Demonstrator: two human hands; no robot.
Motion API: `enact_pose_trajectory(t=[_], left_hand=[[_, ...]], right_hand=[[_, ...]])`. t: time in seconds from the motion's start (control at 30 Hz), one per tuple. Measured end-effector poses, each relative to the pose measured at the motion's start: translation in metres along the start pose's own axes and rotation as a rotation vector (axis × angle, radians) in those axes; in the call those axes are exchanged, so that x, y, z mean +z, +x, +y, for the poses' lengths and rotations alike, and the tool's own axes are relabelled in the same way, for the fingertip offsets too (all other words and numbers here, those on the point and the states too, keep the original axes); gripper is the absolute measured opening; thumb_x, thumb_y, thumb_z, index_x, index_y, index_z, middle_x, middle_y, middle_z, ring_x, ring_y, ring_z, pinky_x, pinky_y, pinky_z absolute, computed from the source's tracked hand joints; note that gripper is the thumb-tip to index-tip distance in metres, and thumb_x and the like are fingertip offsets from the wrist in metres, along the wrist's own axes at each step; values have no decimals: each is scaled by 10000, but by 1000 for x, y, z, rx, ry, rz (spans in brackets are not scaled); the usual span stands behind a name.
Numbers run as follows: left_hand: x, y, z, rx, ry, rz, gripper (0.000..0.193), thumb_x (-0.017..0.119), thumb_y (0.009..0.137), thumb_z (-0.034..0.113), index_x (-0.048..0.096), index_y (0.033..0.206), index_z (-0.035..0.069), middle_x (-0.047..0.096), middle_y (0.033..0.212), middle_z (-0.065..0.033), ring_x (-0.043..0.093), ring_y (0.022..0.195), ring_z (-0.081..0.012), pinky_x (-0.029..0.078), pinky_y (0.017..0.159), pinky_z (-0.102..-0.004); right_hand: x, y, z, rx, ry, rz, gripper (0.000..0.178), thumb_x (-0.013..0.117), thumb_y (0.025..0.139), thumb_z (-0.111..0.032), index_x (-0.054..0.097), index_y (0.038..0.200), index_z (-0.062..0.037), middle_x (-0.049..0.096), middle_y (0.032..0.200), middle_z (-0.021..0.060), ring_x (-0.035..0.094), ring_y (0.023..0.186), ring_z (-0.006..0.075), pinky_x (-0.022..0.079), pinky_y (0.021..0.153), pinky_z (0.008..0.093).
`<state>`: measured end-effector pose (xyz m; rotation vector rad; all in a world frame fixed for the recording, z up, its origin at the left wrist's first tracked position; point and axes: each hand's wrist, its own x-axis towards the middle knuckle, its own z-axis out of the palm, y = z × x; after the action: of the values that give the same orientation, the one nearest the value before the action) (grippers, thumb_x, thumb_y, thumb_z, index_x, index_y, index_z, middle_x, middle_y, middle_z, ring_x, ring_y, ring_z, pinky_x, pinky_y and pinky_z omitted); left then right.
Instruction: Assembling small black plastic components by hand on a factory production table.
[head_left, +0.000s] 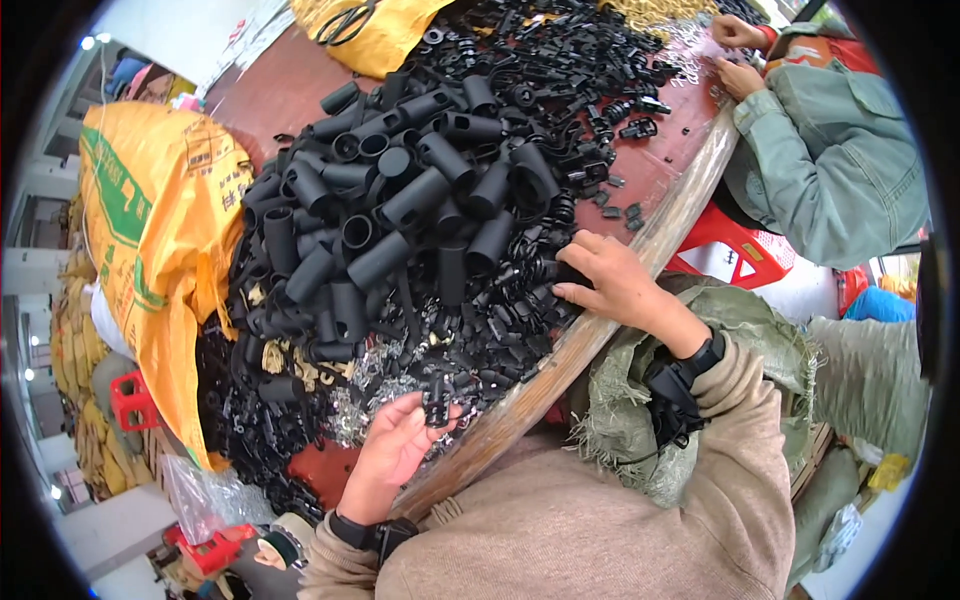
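My left hand (395,440) is closed in a pinch, thumb and fingers on a small black plastic fitting (437,398), held upright above the near edge of a heap of parts. Farther right, my right hand (615,285) reaches over the wooden table edge into small black parts (500,325). Its thumb and fingers curl about a dark plastic piece (563,272), whose shape is partly hidden among the others. Between and beyond my hands lie several black plastic tubes (415,198), piled on one another. Shiny small metal bits (365,380) are heaped just beyond my left hand.
A yellow woven sack (165,200) leans at the left of the red tabletop (290,85). A co-worker in a green-grey sleeve (830,160) handles small pieces at the far right. A red stool (735,245) and a pale green sack (740,320) stand beside the table's edge.
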<state>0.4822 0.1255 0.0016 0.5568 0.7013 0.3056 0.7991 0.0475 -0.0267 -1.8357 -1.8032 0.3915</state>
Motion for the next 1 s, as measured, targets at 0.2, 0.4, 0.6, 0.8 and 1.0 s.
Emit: enact_pose_trajectory(t=[0.2, 0.4, 0.6, 0.8, 1.0], left_hand=[[-14, -24, -1, 0, -29, -8, 311, 544, 816, 109, 480, 1081, -43, 554, 1031, -163, 548, 964, -283, 458, 831, -370], [-23, -44, -9, 23, -65, 5, 354, 559, 803, 111, 459, 1093, -64, 542, 1037, -167, 544, 966, -289, 469, 821, -375], [-22, -47, -13, 27, -105, -28, 318, 555, 807, 106, 479, 1076, -45, 552, 1020, -165, 547, 960, -285, 468, 815, -376], [-22, -42, -13, 19, -103, -19, 352, 560, 800, 109, 459, 1088, -66, 542, 1027, -160, 546, 953, -290, 474, 807, -380], [-27, -33, -10, 58, -146, -22, 321, 550, 809, 111, 476, 1077, -50, 548, 1027, -158, 540, 966, -284, 459, 826, -397]], right_hand=[[6, 8, -38, -6, 86, 138, 269, 624, 726, -192, 512, 900, -20, 458, 743, 111, 483, 690, 275, 398, 591, 338], [4, 1, -63, 78, 275, 129, 294, 594, 782, -225, 496, 948, -4, 441, 665, 63, 461, 611, 184, 380, 547, 272], [6, -7, -83, 370, 903, -7, 220, 535, 837, -215, 520, 943, -23, 490, 725, -2, 445, 642, 72, 379, 574, 228], [18, -11, -75, 494, 1177, -9, 254, 547, 840, -202, 498, 1002, -12, 443, 720, -48, 400, 617, 56, 345, 547, 197], [20, -5, -83, 290, 688, 65, 208, 600, 771, -138, 539, 935, -26, 443, 720, -7, 445, 670, 91, 374, 577, 222]])
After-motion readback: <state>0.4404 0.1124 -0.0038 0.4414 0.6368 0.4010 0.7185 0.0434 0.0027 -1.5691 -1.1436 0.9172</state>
